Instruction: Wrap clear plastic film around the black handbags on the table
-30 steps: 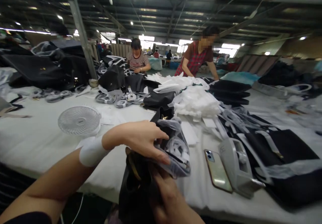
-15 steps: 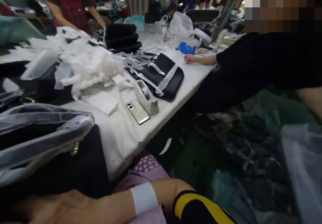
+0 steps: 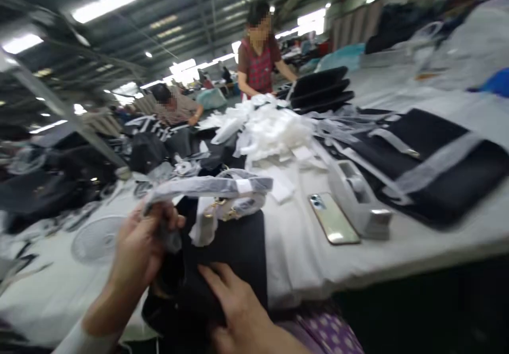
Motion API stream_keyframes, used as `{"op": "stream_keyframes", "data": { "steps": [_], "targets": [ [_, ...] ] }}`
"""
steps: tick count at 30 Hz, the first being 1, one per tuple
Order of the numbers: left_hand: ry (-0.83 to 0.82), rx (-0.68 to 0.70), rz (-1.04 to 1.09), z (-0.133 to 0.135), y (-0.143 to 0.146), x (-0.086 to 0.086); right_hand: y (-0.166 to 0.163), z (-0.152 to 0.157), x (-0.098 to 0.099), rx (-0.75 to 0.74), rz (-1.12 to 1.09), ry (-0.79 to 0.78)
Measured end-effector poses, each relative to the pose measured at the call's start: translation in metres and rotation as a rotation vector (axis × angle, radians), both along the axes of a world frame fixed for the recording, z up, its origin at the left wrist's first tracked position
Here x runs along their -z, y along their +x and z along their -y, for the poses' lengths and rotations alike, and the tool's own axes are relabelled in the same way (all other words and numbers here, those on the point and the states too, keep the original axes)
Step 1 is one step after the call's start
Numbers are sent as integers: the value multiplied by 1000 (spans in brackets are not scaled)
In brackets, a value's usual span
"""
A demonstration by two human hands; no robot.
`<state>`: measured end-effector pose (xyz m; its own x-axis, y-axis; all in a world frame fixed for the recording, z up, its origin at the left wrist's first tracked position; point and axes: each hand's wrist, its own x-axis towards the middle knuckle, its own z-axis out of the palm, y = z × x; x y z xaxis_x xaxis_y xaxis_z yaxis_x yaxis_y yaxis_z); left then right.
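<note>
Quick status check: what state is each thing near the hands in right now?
left hand: closed on the wrapped handle
right hand: flat on the black bag, fingers spread
wrapped handle: covered in grey wrap, lifted above the bag
black bag: lying at the table edge, partly over it
phone: flat on the table, camera side up
tape dispenser: standing beside the phone
small fan: lying on the table

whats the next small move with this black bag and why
Probably lift the wrapped handle a bit higher with the left hand while the right hand keeps the bag flat: the handle arches over the bag's top, its foam wrap bunched in the left fingers.
</note>
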<state>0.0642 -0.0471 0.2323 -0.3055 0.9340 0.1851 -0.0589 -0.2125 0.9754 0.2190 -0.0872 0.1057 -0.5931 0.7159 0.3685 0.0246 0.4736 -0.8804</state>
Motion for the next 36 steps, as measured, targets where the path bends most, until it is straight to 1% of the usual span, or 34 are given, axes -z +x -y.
{"op": "stream_keyframes", "data": {
  "steps": [2, 3, 4, 6, 7, 9, 10, 11, 12, 14, 15, 17, 18, 19, 20, 21, 22, 24, 25, 26, 27, 30, 31, 32, 33, 34, 35, 36],
  "targets": [
    [30, 2, 40, -1, -10, -11, -4, -10, 10, -71, -133, -113],
    [37, 24, 64, -3, -11, -13, -6, -14, 14, -98, -211, -213],
    [43, 41, 87, -5, -10, -13, -6, -18, 16, -105, -298, -342],
    [59, 61, 116, -7, -8, -11, -2, -28, 16, -33, -474, -631],
    [60, 78, 122, -7, -7, -9, 2, -34, 12, 41, -563, -750],
    [60, 134, 101, -4, -6, -5, 12, -50, -2, 167, -712, -894],
    [61, 180, 59, -2, -6, -5, 18, -59, -12, 187, -776, -935],
    [56, 233, -14, 2, -6, -5, 25, -67, -24, 167, -835, -966],
    [43, 296, -122, 6, -6, -7, 32, -74, -37, 128, -888, -988],
    [4, 451, -409, 17, -4, -15, 47, -83, -63, 50, -953, -999],
    [-12, 539, -561, 23, -2, -21, 55, -85, -76, 41, -969, -989],
    [2, 711, -785, 32, 4, -33, 68, -87, -97, 92, -962, -961],
    [27, 791, -841, 34, 6, -38, 75, -88, -105, 137, -945, -951],
    [51, 839, -863, 34, 8, -43, 80, -89, -112, 179, -927, -947],
    [66, 842, -867, 31, 9, -46, 85, -89, -117, 215, -911, -941],
    [58, 797, -857, 26, 10, -47, 88, -90, -121, 238, -902, -933],
    [26, 723, -838, 18, 9, -47, 90, -91, -124, 252, -904, -918],
    [-93, 573, -821, -2, 7, -45, 91, -91, -126, 251, -913, -890],
    [-137, 528, -850, -12, 6, -43, 89, -91, -126, 241, -911, -883],
    [-149, 508, -919, -22, 6, -40, 86, -90, -126, 228, -905, -880],
    [-124, 493, -1025, -31, 7, -38, 83, -89, -125, 213, -894, -884],
    [13, 417, -1393, -50, 15, -32, 75, -84, -120, 179, -879, -881],
    [36, 412, -1453, -52, 17, -31, 75, -82, -119, 184, -886, -875],
    [48, 418, -1464, -54, 19, -30, 75, -81, -118, 202, -896, -872],
    [57, 434, -1428, -53, 21, -30, 77, -80, -116, 232, -906, -876],
    [64, 456, -1346, -52, 21, -30, 80, -79, -115, 268, -917, -887],
    [54, 490, -1213, -50, 21, -30, 84, -79, -113, 305, -924, -902],
    [19, 538, -1028, -48, 20, -31, 87, -79, -112, 335, -928, -915]
  ]
}}
